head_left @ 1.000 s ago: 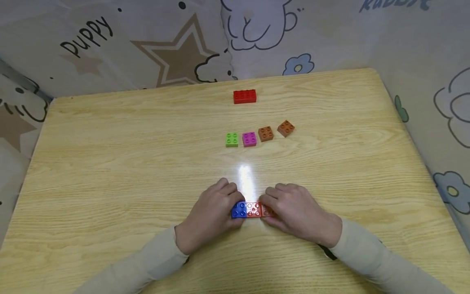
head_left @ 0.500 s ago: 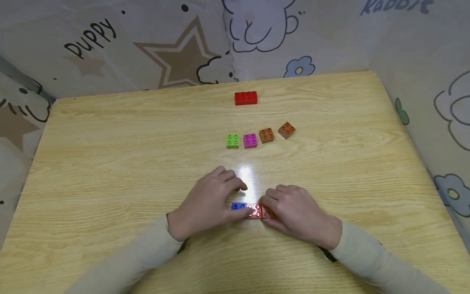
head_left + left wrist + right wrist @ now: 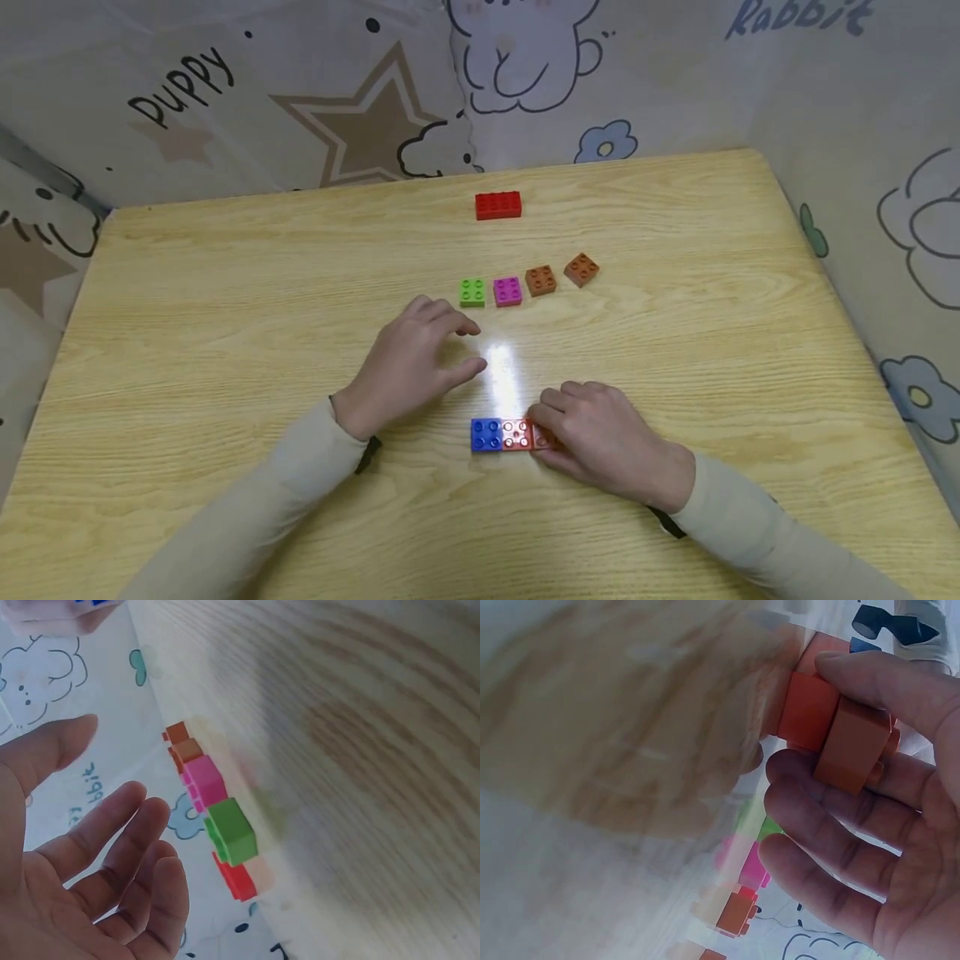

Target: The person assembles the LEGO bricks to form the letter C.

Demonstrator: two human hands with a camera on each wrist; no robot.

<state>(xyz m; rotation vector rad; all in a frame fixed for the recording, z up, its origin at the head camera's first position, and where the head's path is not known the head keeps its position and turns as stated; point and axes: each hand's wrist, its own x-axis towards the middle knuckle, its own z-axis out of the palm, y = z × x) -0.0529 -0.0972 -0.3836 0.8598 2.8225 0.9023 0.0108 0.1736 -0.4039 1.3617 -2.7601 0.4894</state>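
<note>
Right grip [image 3: 603,433] pinches a brown brick [image 3: 851,746], clear at right wrist, mostly hidden from the head; left grip [image 3: 405,362] loose.

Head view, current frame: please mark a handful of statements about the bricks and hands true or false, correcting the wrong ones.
1. The right hand grips the right end of the brick row. True.
2. The left hand holds no brick. True.
3. The long red brick is nearer the left hand than the green brick is. False: the green brick is nearer.
4. The magenta brick lies between the green brick and a brown brick. True.
5. The blue brick is at the row's right end. False: it is at the left end.
</note>
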